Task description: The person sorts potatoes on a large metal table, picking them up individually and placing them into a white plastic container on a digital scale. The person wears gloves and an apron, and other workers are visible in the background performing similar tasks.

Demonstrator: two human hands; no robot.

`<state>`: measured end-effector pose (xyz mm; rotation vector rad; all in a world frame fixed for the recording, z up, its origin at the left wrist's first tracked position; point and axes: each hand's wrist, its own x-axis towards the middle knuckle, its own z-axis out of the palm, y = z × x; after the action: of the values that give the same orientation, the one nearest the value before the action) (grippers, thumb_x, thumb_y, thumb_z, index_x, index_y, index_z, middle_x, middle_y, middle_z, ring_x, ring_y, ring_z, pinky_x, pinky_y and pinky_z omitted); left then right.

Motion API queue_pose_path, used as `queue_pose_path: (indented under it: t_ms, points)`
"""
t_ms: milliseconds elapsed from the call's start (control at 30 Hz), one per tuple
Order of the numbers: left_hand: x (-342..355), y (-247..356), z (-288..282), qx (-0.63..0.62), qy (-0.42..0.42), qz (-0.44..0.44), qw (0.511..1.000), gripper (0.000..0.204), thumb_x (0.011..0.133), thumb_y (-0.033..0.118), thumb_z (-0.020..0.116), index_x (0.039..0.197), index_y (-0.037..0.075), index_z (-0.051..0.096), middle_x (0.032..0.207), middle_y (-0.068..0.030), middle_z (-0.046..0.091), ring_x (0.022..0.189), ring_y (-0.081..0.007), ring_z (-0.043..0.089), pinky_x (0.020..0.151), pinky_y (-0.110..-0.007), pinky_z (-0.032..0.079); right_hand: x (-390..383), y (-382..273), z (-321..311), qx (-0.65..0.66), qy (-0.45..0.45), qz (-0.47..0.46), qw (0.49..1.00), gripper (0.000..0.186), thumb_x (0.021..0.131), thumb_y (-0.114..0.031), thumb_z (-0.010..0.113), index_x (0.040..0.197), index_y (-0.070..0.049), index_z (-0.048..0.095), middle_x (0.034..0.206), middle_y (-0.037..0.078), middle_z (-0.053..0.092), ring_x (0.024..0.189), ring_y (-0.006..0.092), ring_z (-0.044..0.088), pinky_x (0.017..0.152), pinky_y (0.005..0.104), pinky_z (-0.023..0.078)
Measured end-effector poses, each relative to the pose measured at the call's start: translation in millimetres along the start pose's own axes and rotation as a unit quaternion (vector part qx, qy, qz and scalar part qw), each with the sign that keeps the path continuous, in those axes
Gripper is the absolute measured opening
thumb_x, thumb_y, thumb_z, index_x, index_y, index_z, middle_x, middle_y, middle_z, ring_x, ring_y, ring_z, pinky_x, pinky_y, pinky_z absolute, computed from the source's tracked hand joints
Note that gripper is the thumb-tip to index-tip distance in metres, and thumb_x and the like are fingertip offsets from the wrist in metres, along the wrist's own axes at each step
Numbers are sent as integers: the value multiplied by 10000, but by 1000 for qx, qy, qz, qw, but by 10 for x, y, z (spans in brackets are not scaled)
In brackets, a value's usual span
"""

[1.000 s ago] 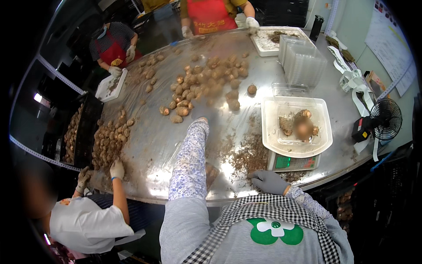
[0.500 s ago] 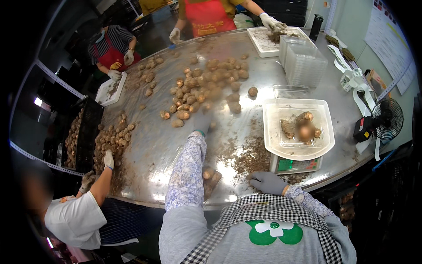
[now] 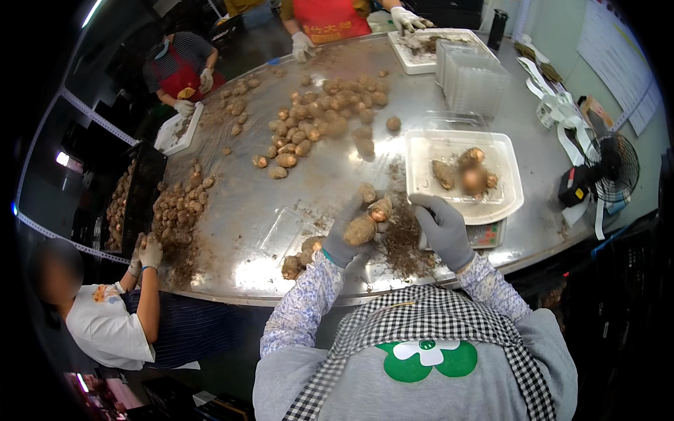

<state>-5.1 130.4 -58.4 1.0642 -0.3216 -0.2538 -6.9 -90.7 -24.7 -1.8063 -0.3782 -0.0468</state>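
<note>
- The left hand [image 3: 340,237], in a grey glove, is curled palm-up around a small clutch of brown tubers [image 3: 361,230], about 3 showing, held above the near part of the metal table [image 3: 239,210].
- The right hand [image 3: 446,230], gloved alike, has bent fingers beside the near left corner of the white tray [image 3: 511,203]; I cannot tell whether they pinch its rim or merely rest near it.
- The tubers look firm and solid, likely weighty for their size, stiff enough to bear a full grip without giving.
- Their skins seem rough and earthy, so friction should be good, though loose soil could crumble and let a tuber roll.
- Rounded shapes stack poorly: cupping from below suits several together; for 1 alone, the thick middle looks the best hold.
- The pale ends, apparently bare of skin, may bruise or feel slicker, so they are better left free of pressure.
</note>
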Motion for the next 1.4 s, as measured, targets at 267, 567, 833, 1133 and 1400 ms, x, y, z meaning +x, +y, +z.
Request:
queue_pose_path:
  t_ms: [267,567,833,1133,1400]
  points:
    - [105,80,858,-215,122,-174,953,423,1041,353,393,1238,-7,495,1086,-101,592,958,-164,601,860,-279,509,-163,-188,-162,-99,-22,85,991,649,791,-359,728,1328,-84,490,1173,121,564,1018,250,601,873,344,492]
    - [140,-123,822,-115,59,-75,989,450,1027,336,434,1328,2,453,1256,-191,571,989,-207,640,771,-288,564,-254,27,-617,269,36,81,959,350,964,-162,486,1255,30,517,1101,88,610,977,155,623,852,277,522]
    - [164,-83,1012,-4,53,-90,995,447,1013,287,465,1326,-33,473,1149,-191,621,874,-186,648,780,-271,540,-27,210,-824,-170,161,-131,963,350,940,-102,516,1271,12,526,1163,132,605,1066,234,609,873,341,516]
    - [121,-38,1084,12,44,-117,992,391,1016,322,451,1210,-4,546,1008,-121,639,773,-141,623,647,-256,516,-75,-180,-787,-131,-48,-156,978,505,816,-136,689,1288,-25,547,1241,166,580,1147,329,554,993,396,437]
    - [127,-131,1018,-62,33,-134,988,387,1015,244,452,1278,-33,513,1025,-102,625,848,-149,619,693,-270,524,-4,-22,-768,-20,-12,-69,997,385,878,-170,615,1232,-23,583,1140,153,630,1028,264,621,884,350,490]
